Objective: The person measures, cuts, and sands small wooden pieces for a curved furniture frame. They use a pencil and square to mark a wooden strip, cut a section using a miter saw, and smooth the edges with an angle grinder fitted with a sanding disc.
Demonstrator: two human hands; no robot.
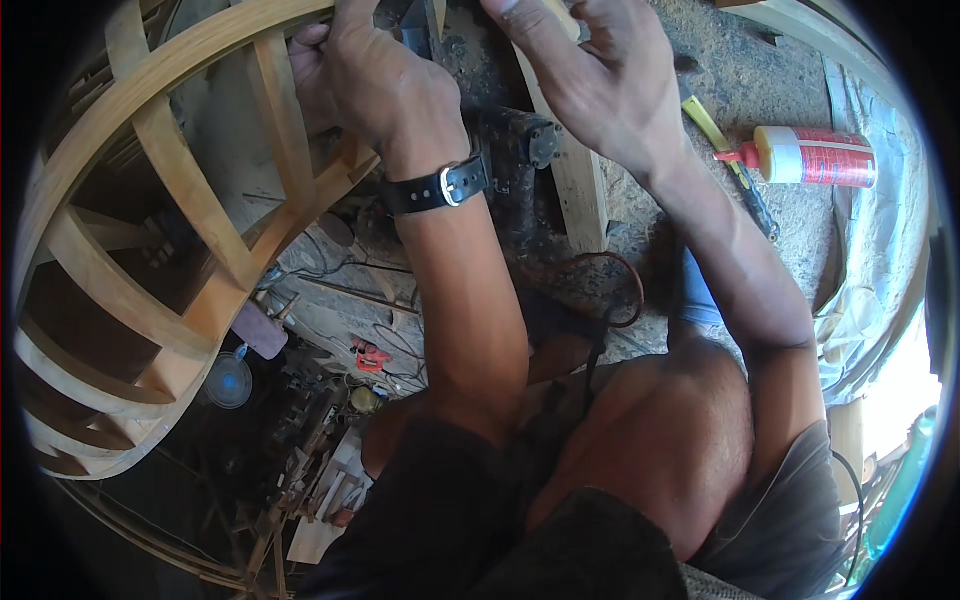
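My left hand (385, 85), with a black-strapped watch (440, 187) on its wrist, is closed at the end of a curved wooden frame (180, 60). Its fingertips run partly out of the top edge. The frame has a bent rail joined by several flat slats and spreads across the left side. My right hand (610, 85) is up at the top edge, thumb stretched forward and fingers curled. Between them shows a bit of light wood (562, 14), mostly cut off by the picture's edge. A pale wooden bar (578, 180) lies below, between my two wrists.
A red and white glue bottle (815, 157) lies on its side at right, by a yellow-handled tool (708, 125). Dark metal equipment (515, 145) sits between my arms. Cables, a red clamp-like tool (370, 355) and wood scraps (340, 480) clutter the lower left. Plastic sheeting (870, 270) hangs at right.
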